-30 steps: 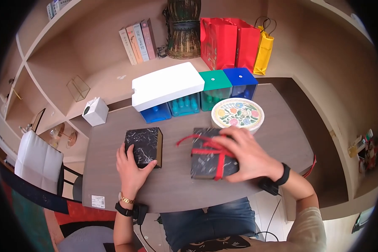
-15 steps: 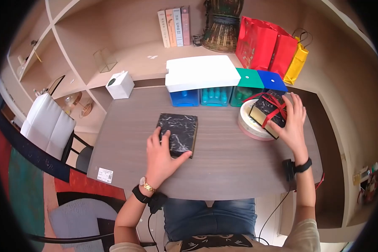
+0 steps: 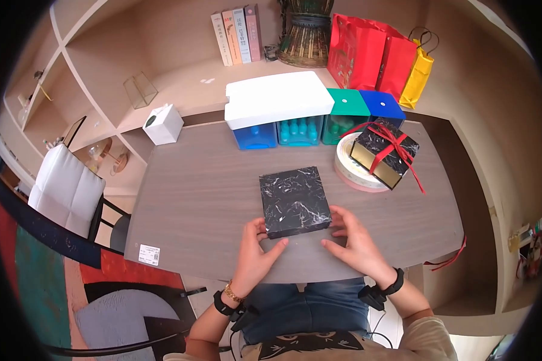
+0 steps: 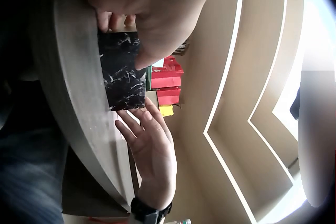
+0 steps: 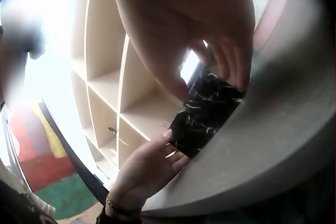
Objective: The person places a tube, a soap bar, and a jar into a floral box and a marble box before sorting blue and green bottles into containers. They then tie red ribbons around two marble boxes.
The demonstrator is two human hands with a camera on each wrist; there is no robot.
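In the head view a black marbled box [image 3: 295, 201] lies flat near the middle of the desk [image 3: 193, 198]. My left hand [image 3: 254, 256] touches its left side near the front corner, thumb apart from it. On the opposite side, the fingers of my right hand [image 3: 358, 246] rest by the right edge, thumb free in front. Both wrist views show the marbled box [image 4: 123, 72] between the two hands. Another marbled box [image 3: 384, 149], tied with red ribbon, sits tilted on a round pale tin [image 3: 355, 171].
Behind are a white lid [image 3: 277, 99] over blue and teal containers, a green-topped box [image 3: 347, 103] and a blue-topped one [image 3: 382, 105]. A white tissue box [image 3: 163, 124] stands back left. Books [image 3: 238, 36], red bags [image 3: 367, 54] and a yellow bag [image 3: 417, 78] line the shelf.
The ribboned box went from the desk onto the tin, and my right hand let go of it and came back to the front. The plain box now lies further right, between both hands.
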